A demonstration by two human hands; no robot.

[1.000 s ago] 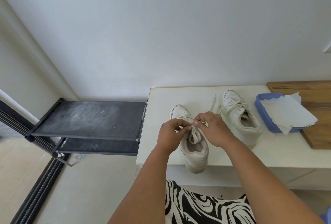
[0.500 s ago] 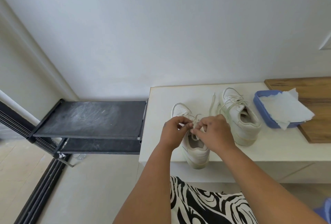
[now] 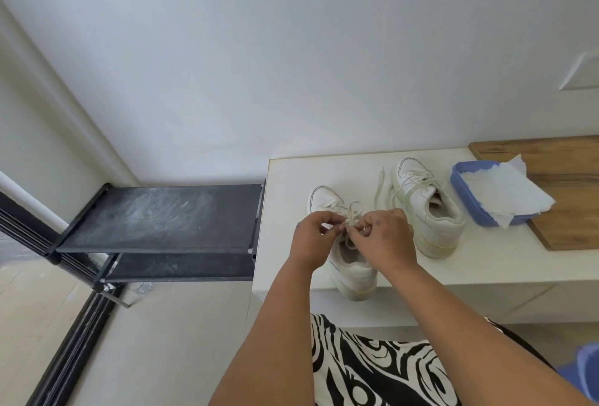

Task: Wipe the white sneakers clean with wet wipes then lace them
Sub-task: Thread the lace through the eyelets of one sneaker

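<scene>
Two white sneakers stand on a white bench (image 3: 285, 178). The nearer sneaker (image 3: 353, 272) has its heel over the front edge and its toe pointing away. Above its tongue, my left hand (image 3: 312, 237) and my right hand (image 3: 382, 240) each pinch an end of its pale lace (image 3: 351, 214), where a knot with small loops shows between the fingertips. The second sneaker (image 3: 428, 211) sits further right, with its laces lying loose and one end trailing onto the bench.
A blue tray (image 3: 466, 198) with white wipes (image 3: 505, 195) rests partly on a wooden board (image 3: 570, 175) at the right. A black shoe rack (image 3: 162, 217) stands left of the bench. My black-and-white patterned garment (image 3: 372, 366) is below the bench edge.
My hands have drawn slightly apart while working the lace over the nearer sneaker, and lace loops now show between them. The camera view has shifted a little.
</scene>
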